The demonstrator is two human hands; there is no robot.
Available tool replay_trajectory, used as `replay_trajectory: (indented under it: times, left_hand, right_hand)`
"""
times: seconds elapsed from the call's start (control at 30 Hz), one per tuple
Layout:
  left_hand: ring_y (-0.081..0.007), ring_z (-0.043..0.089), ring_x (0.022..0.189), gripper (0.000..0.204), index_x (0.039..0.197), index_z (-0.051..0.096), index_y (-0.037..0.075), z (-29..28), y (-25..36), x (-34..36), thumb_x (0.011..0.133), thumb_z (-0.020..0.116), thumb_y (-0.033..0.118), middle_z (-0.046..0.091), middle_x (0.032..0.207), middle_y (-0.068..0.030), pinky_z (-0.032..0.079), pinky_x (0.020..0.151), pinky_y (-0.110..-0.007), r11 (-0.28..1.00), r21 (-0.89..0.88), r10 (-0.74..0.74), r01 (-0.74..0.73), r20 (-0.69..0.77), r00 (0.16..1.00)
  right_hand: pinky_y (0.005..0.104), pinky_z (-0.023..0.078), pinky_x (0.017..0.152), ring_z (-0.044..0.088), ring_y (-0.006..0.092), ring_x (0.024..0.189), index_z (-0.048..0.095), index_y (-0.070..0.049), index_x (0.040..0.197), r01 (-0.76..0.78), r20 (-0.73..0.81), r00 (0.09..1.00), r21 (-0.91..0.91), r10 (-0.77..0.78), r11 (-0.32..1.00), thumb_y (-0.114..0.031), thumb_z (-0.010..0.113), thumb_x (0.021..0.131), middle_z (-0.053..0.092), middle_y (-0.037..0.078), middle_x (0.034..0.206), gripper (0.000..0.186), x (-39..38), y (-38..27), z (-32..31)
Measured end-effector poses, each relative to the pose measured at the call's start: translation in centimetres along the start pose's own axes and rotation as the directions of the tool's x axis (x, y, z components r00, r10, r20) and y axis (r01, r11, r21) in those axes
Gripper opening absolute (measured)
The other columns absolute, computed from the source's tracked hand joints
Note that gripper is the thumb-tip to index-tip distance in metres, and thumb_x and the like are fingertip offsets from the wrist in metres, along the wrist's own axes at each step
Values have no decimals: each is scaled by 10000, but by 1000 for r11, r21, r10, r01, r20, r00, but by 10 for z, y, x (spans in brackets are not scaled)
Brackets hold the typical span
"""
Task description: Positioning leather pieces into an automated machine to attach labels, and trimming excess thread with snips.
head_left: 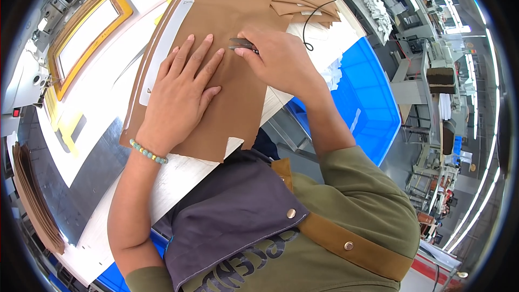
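A large brown fabric piece with a long white strip along its left side lies on the work table. My left hand rests palm down on the fabric, fingers spread, beside the white strip, with a beaded bracelet at the wrist. My right hand grips a small metal tool, which looks like thread snips, over the fabric just right of my left fingertips. The fingers wrapped round it hide most of its handle.
A stack of brown pieces and a dark cord sit at the back. A yellow frame and sewing machine are at left. A blue bin stands to the right, benches with machines beyond. Brown sheets stand at lower left.
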State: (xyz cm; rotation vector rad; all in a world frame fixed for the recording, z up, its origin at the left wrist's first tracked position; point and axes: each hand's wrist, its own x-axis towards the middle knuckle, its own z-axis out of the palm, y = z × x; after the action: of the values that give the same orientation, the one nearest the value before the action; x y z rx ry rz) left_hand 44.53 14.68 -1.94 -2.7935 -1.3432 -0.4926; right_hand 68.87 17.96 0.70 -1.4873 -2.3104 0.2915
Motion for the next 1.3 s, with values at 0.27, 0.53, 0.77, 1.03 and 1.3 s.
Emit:
replay_trajectory:
  times: [0.27, 0.53, 0.77, 1.03, 1.3]
  left_hand:
    - [-325, 344, 1605, 638, 1638, 495, 157, -1, 0, 0, 1052, 644, 361, 409, 1733, -76, 296, 1315, -469, 1000, -7, -2, 2, 13, 1000]
    - [-323, 316, 1626, 671, 1659, 467, 151, -1, 0, -1, 1040, 652, 331, 377, 1759, -66, 281, 1325, -479, 999, -30, -13, 14, 33, 999]
    - [-332, 334, 1617, 681, 1654, 473, 147, -1, 1, 2, 1026, 673, 317, 385, 1755, -68, 293, 1315, -484, 1000, -32, 1, 0, 19, 1000]
    - [-353, 510, 1481, 535, 1392, 672, 86, 59, -8, 17, 915, 782, 301, 617, 1524, -141, 381, 1256, -514, 967, -223, 20, -126, -424, 905]
    - [-348, 448, 1542, 637, 1421, 661, 21, 73, -13, 35, 1033, 627, 524, 561, 1629, -92, 306, 1278, -510, 991, 132, 22, 4, -195, 981]
  right_hand:
    - [515, 561, 750, 748, 396, 895, 650, -56, 1206, 47, 58, 997, -96, -41, 994, -246, 676, 1014, 765, 174, 898, 271, 3, -2, -4]
    - [513, 569, 753, 752, 390, 898, 657, -55, 1206, 36, 56, 998, -104, -31, 994, -239, 673, 1018, 771, 172, 908, 263, 5, -6, -6]
    - [509, 566, 784, 743, 401, 943, 681, -72, 1201, 0, 61, 998, -100, 6, 995, -264, 670, 1022, 778, 164, 981, 263, 4, -5, -2]
    - [445, 595, 781, 792, 336, 885, 816, -85, 1171, -37, -32, 999, 131, 41, 991, -417, 753, 1023, 811, 192, 998, 369, 22, 30, 26]
    - [295, 367, 559, 428, 68, 614, 638, -37, 769, 16, -205, 979, 103, 6, 995, -392, 764, 1048, 509, -18, 635, 469, 58, 58, 50]
